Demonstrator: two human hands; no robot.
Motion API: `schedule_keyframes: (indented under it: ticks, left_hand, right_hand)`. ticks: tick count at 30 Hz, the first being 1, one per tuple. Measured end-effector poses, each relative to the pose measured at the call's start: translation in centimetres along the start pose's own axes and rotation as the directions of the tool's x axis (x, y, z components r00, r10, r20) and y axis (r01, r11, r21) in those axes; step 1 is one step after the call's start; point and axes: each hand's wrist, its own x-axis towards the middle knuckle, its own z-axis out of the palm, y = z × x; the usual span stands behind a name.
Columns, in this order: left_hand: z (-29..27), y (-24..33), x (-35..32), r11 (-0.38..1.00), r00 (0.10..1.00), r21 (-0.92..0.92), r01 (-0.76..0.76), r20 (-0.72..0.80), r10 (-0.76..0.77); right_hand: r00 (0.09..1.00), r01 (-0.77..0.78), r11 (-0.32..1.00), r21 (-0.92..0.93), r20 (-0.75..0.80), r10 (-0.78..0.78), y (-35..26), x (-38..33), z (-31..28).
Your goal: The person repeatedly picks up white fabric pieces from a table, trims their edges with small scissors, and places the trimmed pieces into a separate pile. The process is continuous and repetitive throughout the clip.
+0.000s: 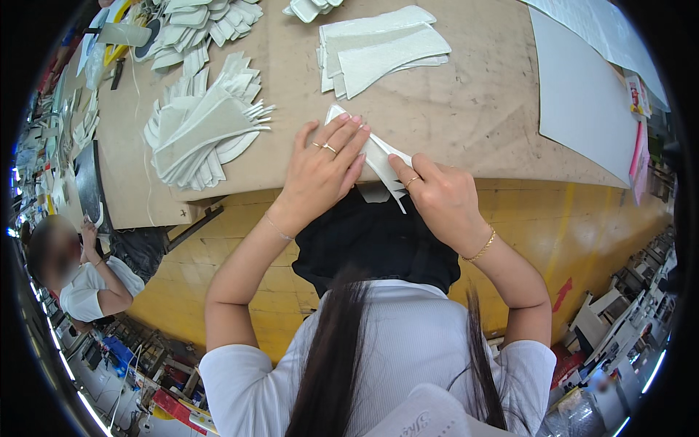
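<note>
While faint cursive lettering marks the white cloth [429, 415] at bottom centre, the left hand [325, 162] presses lightly spread fingers onto a pale, tapering, layered piece [378, 160] at upper centre, its right side pinched by the right hand [439, 191].
</note>
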Motion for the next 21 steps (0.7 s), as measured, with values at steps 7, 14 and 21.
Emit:
schedule_keyframes:
  ticks: [7,14,21]
  left_hand:
    - [0.1,0.1,-0.2,0.998,0.999,0.063,-0.029,0.032,0.027]
    - [-0.2,0.7,-0.2,0.998,0.997,0.046,-0.035,0.067,0.032]
    - [0.1,2.5,-0.4,1.0,1.0,0.014,0.023,-0.012,-0.023]
  right_hand:
    - [1.0,0.009,0.999,-0.034,0.011,-0.008,0.7,-0.4,0.1]
    - [1.0,0.014,0.999,-0.033,0.02,-0.014,1.0,-0.3,0.1]
    - [1.0,0.022,0.999,-0.035,0.023,-0.021,1.1,0.0,-0.1]
